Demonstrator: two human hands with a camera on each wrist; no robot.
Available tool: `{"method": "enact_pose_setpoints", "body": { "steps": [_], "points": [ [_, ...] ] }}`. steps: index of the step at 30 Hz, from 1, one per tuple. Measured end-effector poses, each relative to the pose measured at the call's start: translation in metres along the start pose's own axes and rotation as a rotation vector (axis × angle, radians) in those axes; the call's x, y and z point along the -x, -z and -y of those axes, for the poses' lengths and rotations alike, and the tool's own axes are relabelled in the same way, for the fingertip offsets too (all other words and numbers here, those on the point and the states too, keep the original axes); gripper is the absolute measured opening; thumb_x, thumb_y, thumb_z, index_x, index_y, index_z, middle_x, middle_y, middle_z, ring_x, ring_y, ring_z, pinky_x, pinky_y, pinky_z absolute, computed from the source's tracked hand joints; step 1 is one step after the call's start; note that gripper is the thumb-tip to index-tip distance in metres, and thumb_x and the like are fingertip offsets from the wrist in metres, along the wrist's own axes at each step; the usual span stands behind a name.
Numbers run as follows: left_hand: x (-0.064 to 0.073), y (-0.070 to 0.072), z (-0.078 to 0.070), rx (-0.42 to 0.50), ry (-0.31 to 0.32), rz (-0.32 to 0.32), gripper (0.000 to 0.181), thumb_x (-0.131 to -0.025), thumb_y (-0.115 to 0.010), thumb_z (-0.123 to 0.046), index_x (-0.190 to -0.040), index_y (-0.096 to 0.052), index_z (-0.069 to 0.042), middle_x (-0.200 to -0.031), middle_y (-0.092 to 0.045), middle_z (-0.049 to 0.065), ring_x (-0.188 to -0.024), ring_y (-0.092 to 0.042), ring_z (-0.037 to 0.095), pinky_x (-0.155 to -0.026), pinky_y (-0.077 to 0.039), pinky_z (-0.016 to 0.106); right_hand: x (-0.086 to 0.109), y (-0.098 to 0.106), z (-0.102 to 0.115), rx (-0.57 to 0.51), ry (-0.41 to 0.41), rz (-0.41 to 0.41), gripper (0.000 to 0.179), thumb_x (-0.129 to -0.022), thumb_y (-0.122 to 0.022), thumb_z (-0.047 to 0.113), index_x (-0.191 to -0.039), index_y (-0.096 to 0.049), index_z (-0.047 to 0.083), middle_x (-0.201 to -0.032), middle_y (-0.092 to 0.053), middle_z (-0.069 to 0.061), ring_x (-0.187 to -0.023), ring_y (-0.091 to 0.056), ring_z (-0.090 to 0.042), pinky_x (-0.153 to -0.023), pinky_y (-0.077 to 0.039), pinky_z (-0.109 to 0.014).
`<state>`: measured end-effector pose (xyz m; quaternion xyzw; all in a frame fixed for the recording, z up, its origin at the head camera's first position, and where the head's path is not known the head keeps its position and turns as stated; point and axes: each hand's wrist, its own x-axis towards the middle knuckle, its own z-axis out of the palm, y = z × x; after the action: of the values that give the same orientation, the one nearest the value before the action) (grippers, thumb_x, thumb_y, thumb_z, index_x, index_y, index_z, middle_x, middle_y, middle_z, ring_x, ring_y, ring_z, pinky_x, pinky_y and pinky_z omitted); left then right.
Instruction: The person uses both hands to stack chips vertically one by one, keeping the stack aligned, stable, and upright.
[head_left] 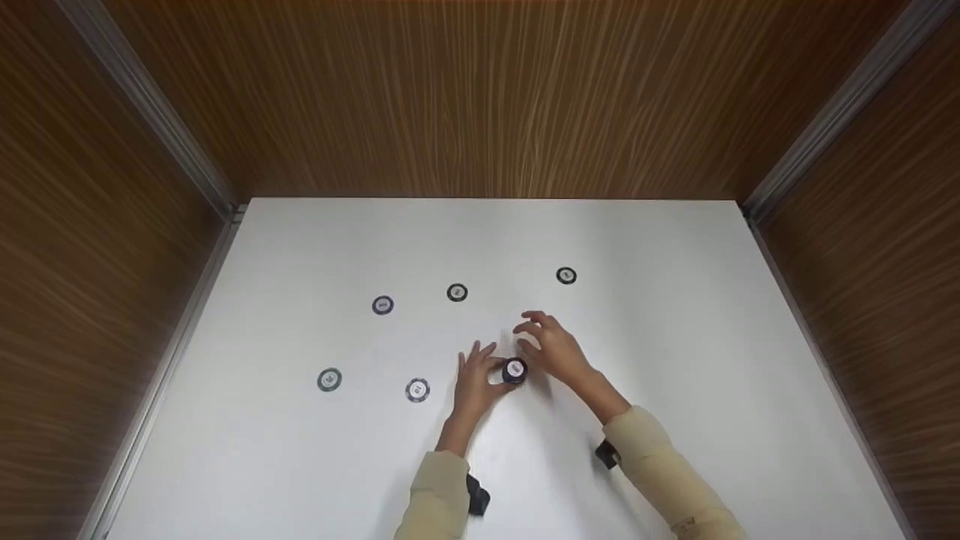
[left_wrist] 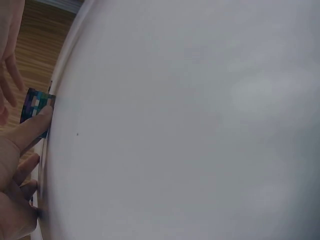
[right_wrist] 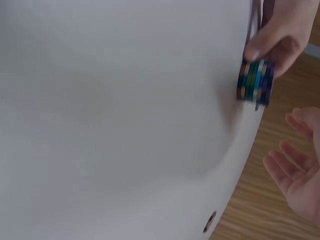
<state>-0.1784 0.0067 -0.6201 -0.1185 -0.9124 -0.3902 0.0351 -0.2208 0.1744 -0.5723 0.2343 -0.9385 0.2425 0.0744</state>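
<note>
A short stack of poker chips [head_left: 515, 370] stands on the white table, its top chip dark-rimmed with a pale centre. My left hand [head_left: 475, 384] grips the stack low between thumb and forefinger, the other fingers spread away. In the right wrist view the side of the stack [right_wrist: 255, 82] shows several coloured layers, with the left thumb against it. My right hand [head_left: 553, 349] hovers just right of the stack, fingers loosely bent and apart, touching nothing. The left wrist view shows the stack [left_wrist: 36, 102] partly behind the left thumb.
Single chips lie flat on the table [head_left: 262, 450]: a green-rimmed chip [head_left: 329, 379], a grey-rimmed chip [head_left: 418, 390], a purple-rimmed chip [head_left: 382, 304], and two black-rimmed chips, one a black chip [head_left: 457, 292] nearer the middle. Wood-grain panels [head_left: 495, 97] enclose the table's back and sides.
</note>
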Motion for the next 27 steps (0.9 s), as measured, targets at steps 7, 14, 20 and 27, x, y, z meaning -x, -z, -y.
{"method": "enact_pose_setpoints", "body": {
  "steps": [7,14,20,27],
  "points": [
    [0.000,0.001,0.001,0.034,0.004,-0.008,0.040,-0.064,-0.082,-0.019,-0.098,-0.068,-0.006,-0.128,-0.051,0.015,-0.128,-0.032,0.036,-0.109,-0.011,0.050,-0.027,0.004,-0.038,0.003,-0.205,-0.008,0.028,-0.085,-0.064,0.011,-0.112,-0.059,0.004,-0.130,-0.044,-0.018,-0.113,-0.047,-0.035,-0.084,-0.047,-0.045],
    [0.002,-0.001,0.001,0.057,-0.005,-0.015,0.040,-0.064,-0.082,-0.019,-0.098,-0.067,-0.004,-0.128,-0.051,0.015,-0.128,-0.032,0.036,-0.109,-0.011,0.050,-0.041,0.006,-0.074,0.076,-0.369,0.121,0.056,-0.089,-0.059,0.026,-0.133,-0.039,-0.002,-0.143,-0.027,-0.022,-0.125,-0.033,-0.039,-0.095,-0.038,-0.050],
    [0.002,-0.001,0.000,0.054,0.024,0.009,0.041,-0.065,-0.081,-0.021,-0.100,-0.067,-0.005,-0.130,-0.050,0.014,-0.130,-0.029,0.034,-0.109,-0.008,0.048,-0.039,0.009,-0.091,0.135,-0.359,0.283,0.064,-0.095,-0.046,0.031,-0.141,-0.023,-0.005,-0.148,-0.018,-0.021,-0.133,-0.017,-0.040,-0.106,-0.022,-0.051],
    [0.000,0.000,0.000,0.034,0.017,0.013,0.040,-0.065,-0.081,-0.018,-0.100,-0.067,-0.006,-0.130,-0.050,0.013,-0.130,-0.030,0.034,-0.109,-0.009,0.047,-0.036,0.009,-0.095,0.175,-0.372,0.273,0.059,-0.095,-0.045,0.031,-0.140,-0.028,-0.003,-0.143,-0.030,-0.022,-0.129,-0.027,-0.040,-0.103,-0.028,-0.051]
  ]
}}
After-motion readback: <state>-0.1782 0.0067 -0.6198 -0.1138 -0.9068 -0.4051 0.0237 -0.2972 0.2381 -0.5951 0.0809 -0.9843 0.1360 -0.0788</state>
